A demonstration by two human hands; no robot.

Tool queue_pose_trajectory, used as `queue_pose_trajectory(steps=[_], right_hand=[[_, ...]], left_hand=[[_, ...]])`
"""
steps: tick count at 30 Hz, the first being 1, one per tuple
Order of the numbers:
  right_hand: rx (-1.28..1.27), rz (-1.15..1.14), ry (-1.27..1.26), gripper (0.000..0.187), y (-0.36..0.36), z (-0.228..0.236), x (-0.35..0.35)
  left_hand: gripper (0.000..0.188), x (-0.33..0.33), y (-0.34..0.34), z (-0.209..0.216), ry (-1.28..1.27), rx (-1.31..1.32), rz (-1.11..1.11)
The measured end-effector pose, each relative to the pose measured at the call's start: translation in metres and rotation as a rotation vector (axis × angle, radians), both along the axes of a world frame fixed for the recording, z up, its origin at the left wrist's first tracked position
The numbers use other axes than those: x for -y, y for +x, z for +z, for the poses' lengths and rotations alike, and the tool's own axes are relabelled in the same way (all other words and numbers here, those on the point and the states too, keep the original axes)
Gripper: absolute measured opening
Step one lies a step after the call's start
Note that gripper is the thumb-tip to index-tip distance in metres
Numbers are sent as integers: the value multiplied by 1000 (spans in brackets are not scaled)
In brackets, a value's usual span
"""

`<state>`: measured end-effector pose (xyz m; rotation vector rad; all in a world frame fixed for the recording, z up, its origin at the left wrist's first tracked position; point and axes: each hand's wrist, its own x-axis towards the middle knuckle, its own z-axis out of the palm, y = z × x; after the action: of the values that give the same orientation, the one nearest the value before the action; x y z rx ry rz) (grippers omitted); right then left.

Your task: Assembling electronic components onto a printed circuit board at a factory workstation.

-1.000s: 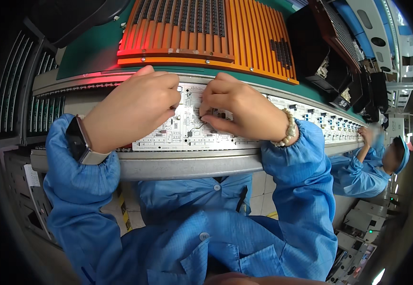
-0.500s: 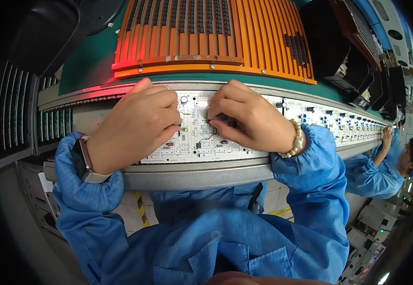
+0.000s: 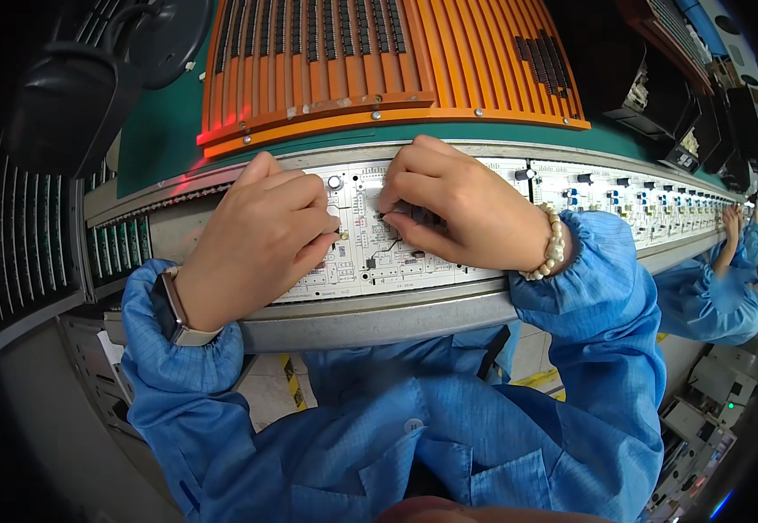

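A white circuit board [image 3: 359, 222] with small parts on it lies in a metal-edged rail, under both my hands. My left hand [image 3: 265, 231] rests over the board's left part, its fingers curled and thumb pressed to the forefinger close to a small yellowish part. What those fingertips hold, if anything, is hidden. Over the board's middle, my right hand [image 3: 457, 205] is closed in a pinch near the surface. Something dark shows beneath its fingers, too small to name. A round capacitor [image 3: 335, 182] stands on the board between the hands.
Beyond the rail, an orange slotted rack [image 3: 475, 78] holds rows of black components [image 3: 357, 30] on a green mat [image 3: 156, 135]. More populated boards [image 3: 632, 200] run along the rail to the right. The metal front edge [image 3: 379, 322] borders my body. A co-worker [image 3: 719, 296] sits at far right.
The view has shifted slightly, so the scene sits a little differently. Both hands keep nearly the same places on the board, still pinched.
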<state>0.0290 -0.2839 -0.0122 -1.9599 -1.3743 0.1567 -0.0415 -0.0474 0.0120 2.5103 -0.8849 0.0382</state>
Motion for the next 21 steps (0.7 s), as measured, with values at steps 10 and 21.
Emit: queue_pose_trajectory(steps=[10, 21], right_hand=[[-23, 0, 3, 18, -1, -4, -1], [2, -14, 40, 23, 1, -6, 0]], left_hand=[[14, 16, 2, 18, 266, -2, -13], [15, 19, -12, 19, 347, -66, -61]])
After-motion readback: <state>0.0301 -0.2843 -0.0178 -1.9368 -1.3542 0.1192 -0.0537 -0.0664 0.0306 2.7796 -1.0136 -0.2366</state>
